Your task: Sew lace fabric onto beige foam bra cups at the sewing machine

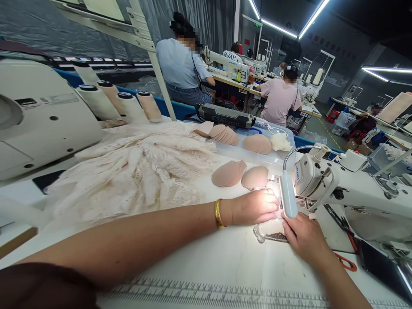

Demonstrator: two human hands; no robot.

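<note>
Pink, padded: one rounded pad (255,177), lying on the desk (209,253) just beyond the left hand (254,208), beside a stack of similar pads (228,174); contact with the hand unclear. Handling, as judged: light, soft, springy, easily dented; best held by the rim, middle left unpressed. Left hand: fingers close together, bent downward, tips lost in glare beside the lamp (289,195); whether pinching anything, not discernible. Right hand (304,238): near the sewing machine (354,176), fingers partly behind the lamp; grip likewise not discernible.
</note>
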